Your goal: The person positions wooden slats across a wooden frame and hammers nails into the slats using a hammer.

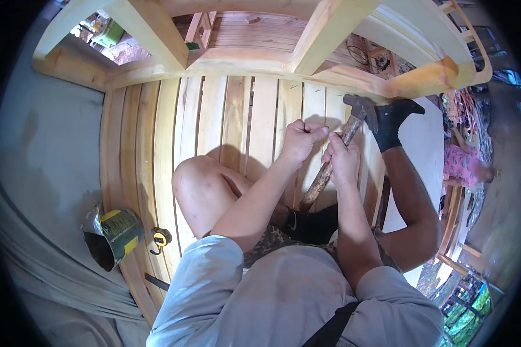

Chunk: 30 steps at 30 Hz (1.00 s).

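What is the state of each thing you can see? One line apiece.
Hammer: held slantwise
Right grip: closed around hammer
Left grip: closed, contents unclear
Slats: side by side, some gapped
Tape measure: lying on slats
Tin: open at one end
Socks: worn
Cloth: creased

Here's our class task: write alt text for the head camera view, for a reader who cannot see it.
A seated person holds a wooden-handled hammer in the right hand, its fingertips close to those of the left hand. Wooden slats lie beneath, with a wooden frame ahead; a tape measure and a green-and-yellow container lie to the left.
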Tool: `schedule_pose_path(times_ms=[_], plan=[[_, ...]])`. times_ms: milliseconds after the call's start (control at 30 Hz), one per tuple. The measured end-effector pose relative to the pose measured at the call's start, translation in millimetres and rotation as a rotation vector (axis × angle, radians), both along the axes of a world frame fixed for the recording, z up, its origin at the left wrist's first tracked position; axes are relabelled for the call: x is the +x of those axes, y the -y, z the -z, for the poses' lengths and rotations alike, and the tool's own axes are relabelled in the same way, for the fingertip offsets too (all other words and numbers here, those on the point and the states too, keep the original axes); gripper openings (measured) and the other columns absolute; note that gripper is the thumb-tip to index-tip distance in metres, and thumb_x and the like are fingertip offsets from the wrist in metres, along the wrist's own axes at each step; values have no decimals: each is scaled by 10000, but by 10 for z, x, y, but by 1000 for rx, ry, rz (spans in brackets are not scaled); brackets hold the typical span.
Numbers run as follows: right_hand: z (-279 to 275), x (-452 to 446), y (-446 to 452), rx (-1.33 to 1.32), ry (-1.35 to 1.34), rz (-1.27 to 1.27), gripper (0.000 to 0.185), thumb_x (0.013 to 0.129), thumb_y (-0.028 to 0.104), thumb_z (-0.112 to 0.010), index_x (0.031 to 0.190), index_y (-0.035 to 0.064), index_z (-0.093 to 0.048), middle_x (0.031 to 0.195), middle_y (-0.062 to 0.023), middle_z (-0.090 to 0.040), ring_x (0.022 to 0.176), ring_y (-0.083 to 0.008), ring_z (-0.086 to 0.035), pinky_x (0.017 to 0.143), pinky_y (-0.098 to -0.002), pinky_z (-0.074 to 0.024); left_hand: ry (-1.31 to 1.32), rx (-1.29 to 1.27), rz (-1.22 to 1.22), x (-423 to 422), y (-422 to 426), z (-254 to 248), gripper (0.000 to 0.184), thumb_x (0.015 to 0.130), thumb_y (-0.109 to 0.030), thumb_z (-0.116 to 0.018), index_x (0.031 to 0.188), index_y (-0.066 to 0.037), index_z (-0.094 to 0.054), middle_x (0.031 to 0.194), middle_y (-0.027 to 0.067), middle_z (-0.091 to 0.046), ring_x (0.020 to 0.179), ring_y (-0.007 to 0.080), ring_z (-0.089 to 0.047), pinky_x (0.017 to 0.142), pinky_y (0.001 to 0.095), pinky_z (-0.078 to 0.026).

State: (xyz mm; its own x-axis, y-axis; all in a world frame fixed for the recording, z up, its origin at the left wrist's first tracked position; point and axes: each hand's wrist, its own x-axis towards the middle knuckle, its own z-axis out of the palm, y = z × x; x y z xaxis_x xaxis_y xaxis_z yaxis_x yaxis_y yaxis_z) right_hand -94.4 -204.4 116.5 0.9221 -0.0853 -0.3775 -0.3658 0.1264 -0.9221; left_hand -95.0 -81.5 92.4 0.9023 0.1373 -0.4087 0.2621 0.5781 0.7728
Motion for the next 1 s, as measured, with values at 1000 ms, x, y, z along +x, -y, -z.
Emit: schedule_pose_path(times_ms=[1000], plan=[[-29,-328,20,-234,-246,-420,157,1001,191,-601,944,54,-551,662,9,-525,532,-93,-501,479,-281,-412,103,1323,-246,828,-1339,996,137,917,-160,-700,1027,-110,-765,971,130,-761,900,311,-741,781,388,-574]])
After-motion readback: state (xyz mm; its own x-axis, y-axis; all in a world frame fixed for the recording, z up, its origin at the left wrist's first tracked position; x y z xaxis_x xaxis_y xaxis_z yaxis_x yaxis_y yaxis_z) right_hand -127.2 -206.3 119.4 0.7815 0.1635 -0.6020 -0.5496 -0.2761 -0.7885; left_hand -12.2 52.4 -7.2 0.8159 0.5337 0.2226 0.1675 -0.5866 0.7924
